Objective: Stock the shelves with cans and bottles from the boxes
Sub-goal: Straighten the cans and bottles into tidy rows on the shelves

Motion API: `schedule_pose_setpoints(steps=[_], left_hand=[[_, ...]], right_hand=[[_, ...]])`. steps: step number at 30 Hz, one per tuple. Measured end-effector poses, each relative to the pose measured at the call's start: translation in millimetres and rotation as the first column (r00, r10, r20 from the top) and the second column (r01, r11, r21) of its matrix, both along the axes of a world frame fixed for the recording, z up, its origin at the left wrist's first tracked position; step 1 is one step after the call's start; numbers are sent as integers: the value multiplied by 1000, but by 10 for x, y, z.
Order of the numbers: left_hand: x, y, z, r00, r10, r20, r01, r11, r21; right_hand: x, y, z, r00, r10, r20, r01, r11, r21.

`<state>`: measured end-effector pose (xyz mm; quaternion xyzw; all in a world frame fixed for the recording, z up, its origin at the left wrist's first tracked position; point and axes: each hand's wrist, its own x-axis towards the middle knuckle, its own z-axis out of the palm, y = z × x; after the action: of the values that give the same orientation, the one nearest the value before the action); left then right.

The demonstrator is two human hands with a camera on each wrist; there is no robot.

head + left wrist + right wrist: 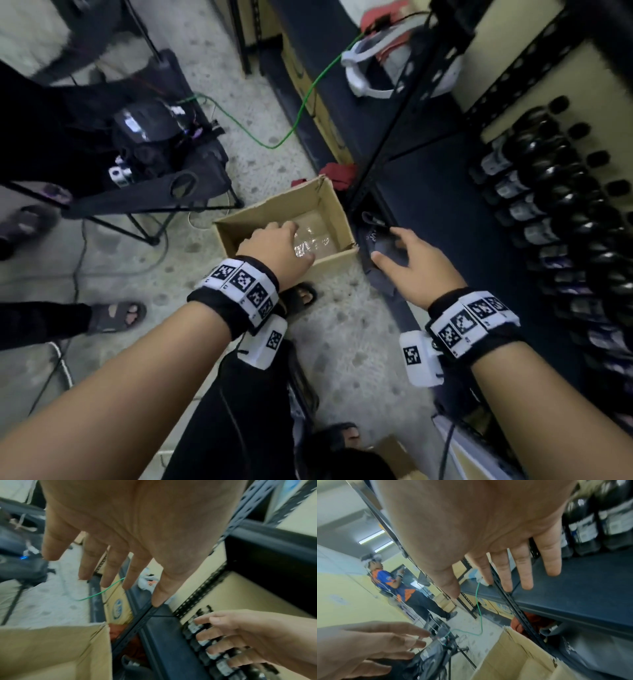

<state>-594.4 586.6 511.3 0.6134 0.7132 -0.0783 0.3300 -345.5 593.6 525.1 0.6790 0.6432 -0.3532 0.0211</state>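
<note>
An open cardboard box [239, 226] sits on the floor beside the dark shelf [428, 192]; only crumpled clear plastic [311, 240] shows inside it. My left hand [284, 243] hovers over the box with straight, spread fingers and holds nothing; the left wrist view shows its bare palm [130, 574] above the box wall [51, 649]. My right hand [387, 245] is open over the shelf's front edge, also holding nothing [481, 572]. Rows of dark labelled bottles [555, 205] [590, 527] stand at the back of the shelf.
A dark bag [590, 649] and a red cloth [337, 174] lie under the shelf by the box. A folding chair with black gear [154, 147] stands left. A green cable [298, 116] crosses the floor. Another person [393, 585] stands down the aisle. Sandalled feet [116, 315] are nearby.
</note>
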Motion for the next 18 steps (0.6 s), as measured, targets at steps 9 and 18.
schedule_pose_setpoints(steps=[9,18], left_hand=[[559,-244,1960,969,-229,96,186,924,335],[1407,-93,3346,875,-474,94,291,672,681]], right_hand=[[316,-588,1739,997,-34,-72,54,954,295],[977,-1017,3160,965,-180,-193,262,737,623]])
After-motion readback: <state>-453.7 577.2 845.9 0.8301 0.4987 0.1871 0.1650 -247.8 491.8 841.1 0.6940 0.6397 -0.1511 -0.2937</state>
